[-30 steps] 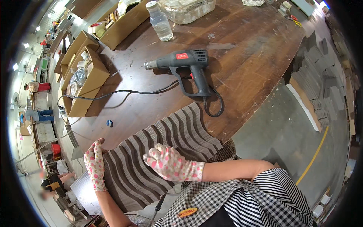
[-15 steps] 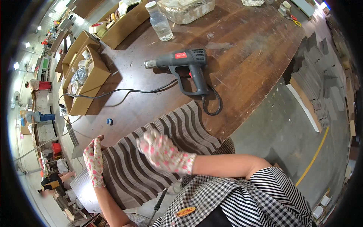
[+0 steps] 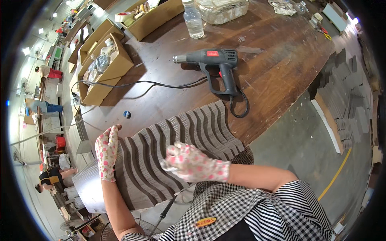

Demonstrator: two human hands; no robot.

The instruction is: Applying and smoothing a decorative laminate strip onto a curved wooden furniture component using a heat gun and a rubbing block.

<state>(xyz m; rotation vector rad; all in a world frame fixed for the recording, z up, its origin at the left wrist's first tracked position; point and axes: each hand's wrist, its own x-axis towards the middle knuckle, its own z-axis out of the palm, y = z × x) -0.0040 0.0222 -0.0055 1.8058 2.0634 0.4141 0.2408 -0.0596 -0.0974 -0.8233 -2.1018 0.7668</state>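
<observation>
A grey-brown wood-grain panel (image 3: 150, 138) with wavy raised ribs and dark grooves lies tilted before me, its far edge by the brown table. My left hand (image 3: 107, 154), in a white glove with pink dots, grips the panel's left edge, fingers pressed together at the upper corner. Over the panel's middle, my right hand (image 3: 197, 164), gloved alike, is closed in a fist. Something pale shows at its fingers, too small to name. Beyond the panel, a black heat gun (image 3: 229, 76) rests on its side, nozzle to the left.
On the table (image 3: 277, 76) are a clear bottle (image 3: 194, 22), a small blue cap (image 3: 127, 115), a plastic-wrapped block (image 3: 223, 11) and cardboard boxes (image 3: 114, 80). The heat gun's black cord (image 3: 161, 85) runs left. Stacked grey panels (image 3: 341, 96) stand right. Other people work far left.
My right hand has moved toward me across the panel's ribs. The left hand keeps its place at the panel's edge. The whole view has shifted a little.
</observation>
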